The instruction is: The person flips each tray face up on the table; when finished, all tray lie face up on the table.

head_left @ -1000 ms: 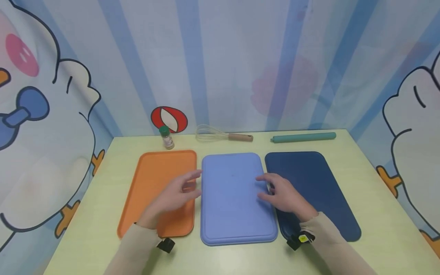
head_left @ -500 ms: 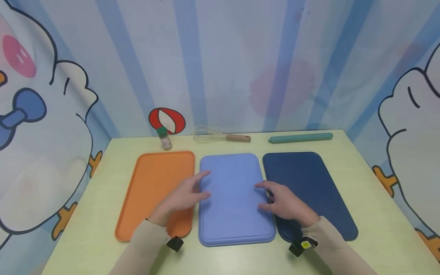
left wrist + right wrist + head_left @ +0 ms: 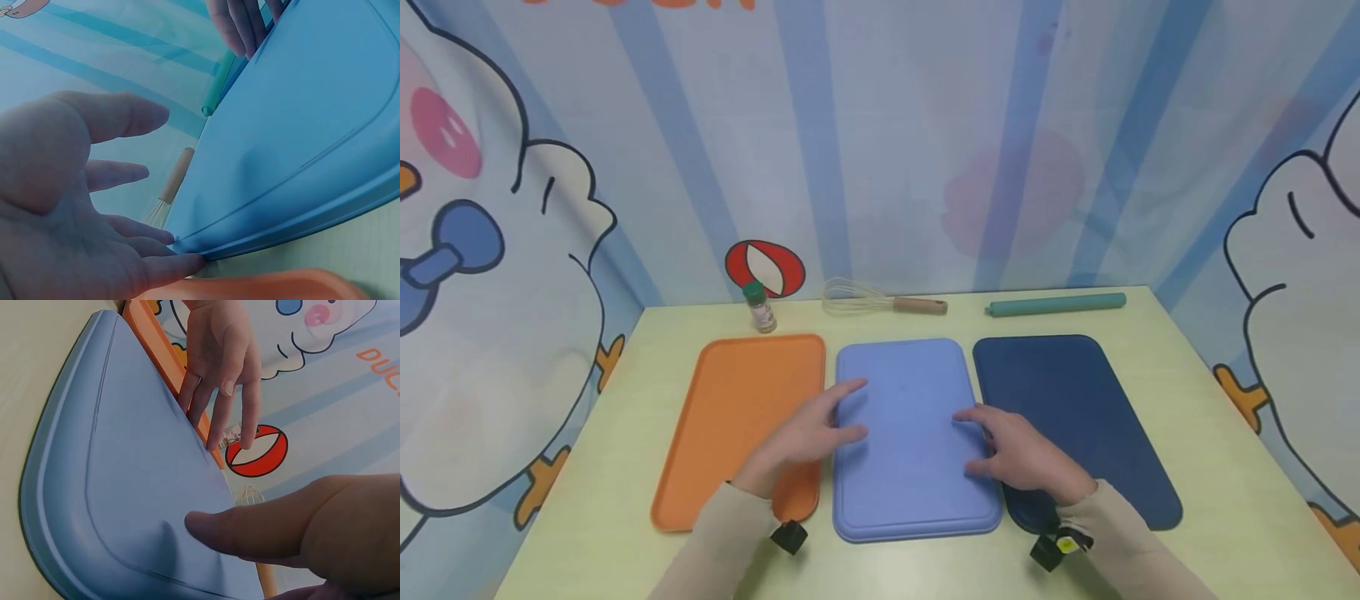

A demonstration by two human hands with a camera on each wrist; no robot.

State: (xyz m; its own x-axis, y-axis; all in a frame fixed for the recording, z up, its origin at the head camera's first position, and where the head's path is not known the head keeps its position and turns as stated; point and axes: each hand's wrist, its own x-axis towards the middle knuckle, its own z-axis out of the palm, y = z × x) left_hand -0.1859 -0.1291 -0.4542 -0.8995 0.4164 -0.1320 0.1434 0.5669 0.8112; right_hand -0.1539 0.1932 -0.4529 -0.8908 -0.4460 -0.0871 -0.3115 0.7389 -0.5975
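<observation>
I read "DUC" on far backdrop (image 3: 350, 412); one jar (image 3: 760, 307), label (image 3: 763, 317) unreadable; three trays (image 3: 917, 483); left hand (image 3: 805, 432), right hand (image 3: 1021, 452) spread, apart, at middle one's edges.

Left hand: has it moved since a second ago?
Yes, rightward: against the light-blue tray in the head view, the left hand now has its fingertips over the tray instead of near its left edge.

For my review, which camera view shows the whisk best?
The head view: the whole whisk, wires and handle, lies unobstructed beyond the light blue board. The left wrist view shows the handle and only part of the wires; in the right wrist view, the right hand hides its middle.
</observation>
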